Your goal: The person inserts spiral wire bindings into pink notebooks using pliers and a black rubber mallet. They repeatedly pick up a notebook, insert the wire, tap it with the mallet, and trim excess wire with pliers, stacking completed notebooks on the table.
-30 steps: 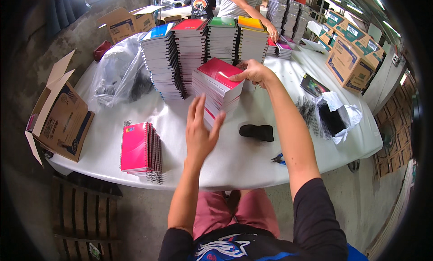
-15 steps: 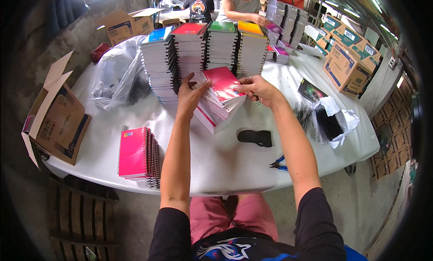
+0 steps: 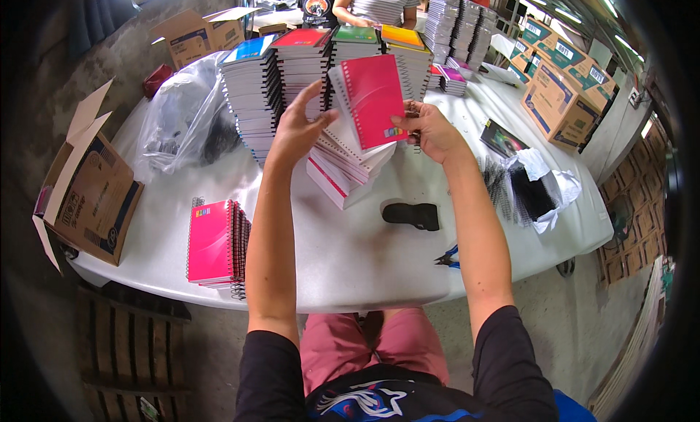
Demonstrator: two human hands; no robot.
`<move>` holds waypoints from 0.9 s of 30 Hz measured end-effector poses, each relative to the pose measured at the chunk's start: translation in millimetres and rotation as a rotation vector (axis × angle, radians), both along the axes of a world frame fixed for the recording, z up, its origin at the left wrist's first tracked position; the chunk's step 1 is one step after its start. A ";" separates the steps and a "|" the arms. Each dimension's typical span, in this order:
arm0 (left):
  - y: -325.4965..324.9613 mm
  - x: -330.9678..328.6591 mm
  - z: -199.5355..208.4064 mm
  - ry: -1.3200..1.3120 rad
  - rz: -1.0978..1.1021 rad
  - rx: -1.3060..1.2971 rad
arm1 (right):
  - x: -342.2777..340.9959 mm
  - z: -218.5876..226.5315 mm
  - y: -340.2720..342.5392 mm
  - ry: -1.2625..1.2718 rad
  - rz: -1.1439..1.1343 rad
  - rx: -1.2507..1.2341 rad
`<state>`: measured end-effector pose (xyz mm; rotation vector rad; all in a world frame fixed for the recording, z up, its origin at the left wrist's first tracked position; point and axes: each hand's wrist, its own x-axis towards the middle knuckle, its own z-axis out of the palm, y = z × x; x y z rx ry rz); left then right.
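My right hand (image 3: 432, 130) pinches the lower right corner of a pink notebook cover (image 3: 375, 105) with punched holes along its left edge. It is raised and tilted; whether pages are held with it I cannot tell. Left of the cover, my left hand (image 3: 297, 127) has its thumb and fingers apart and holds nothing. Below both hands lies a fanned pile of unbound, punched notebook pages (image 3: 339, 170) with a pink layer low in it. To the left on the table sits a stack of pink wire-bound notebooks (image 3: 211, 240).
Tall notebook stacks with blue (image 3: 250, 49), red (image 3: 302, 38), green (image 3: 356, 34) and yellow (image 3: 405, 37) covers stand behind. A black pouch-like item (image 3: 410, 216), blue-handled pliers (image 3: 448, 259) and black wire coils (image 3: 536, 196) lie right. An open carton (image 3: 95, 203) stands left; a co-worker (image 3: 375, 6) is beyond.
My right hand has lifted the pink cover off the page pile and turned it upright. My left hand has let go and opened beside it. The co-worker's arm has drawn back left.
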<state>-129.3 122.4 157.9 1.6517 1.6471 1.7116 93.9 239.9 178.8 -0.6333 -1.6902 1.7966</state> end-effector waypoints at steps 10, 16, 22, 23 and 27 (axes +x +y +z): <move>2.5 18.6 10.8 0.514 0.392 -0.243 | 22.5 -6.1 0.4 0.035 -0.143 -0.020; -4.9 33.4 23.0 -0.321 0.039 0.092 | 29.6 1.3 -16.2 0.162 -0.099 -0.077; -32.1 65.3 30.7 -0.573 -0.020 0.190 | 26.1 -8.0 -71.9 0.273 -0.005 -0.213; -33.6 69.3 28.7 -0.551 0.027 0.207 | 26.3 -11.7 -73.5 0.284 -0.011 -0.247; -19.6 58.9 32.8 -0.465 0.210 0.270 | 23.5 -7.5 -71.9 0.279 -0.263 -0.239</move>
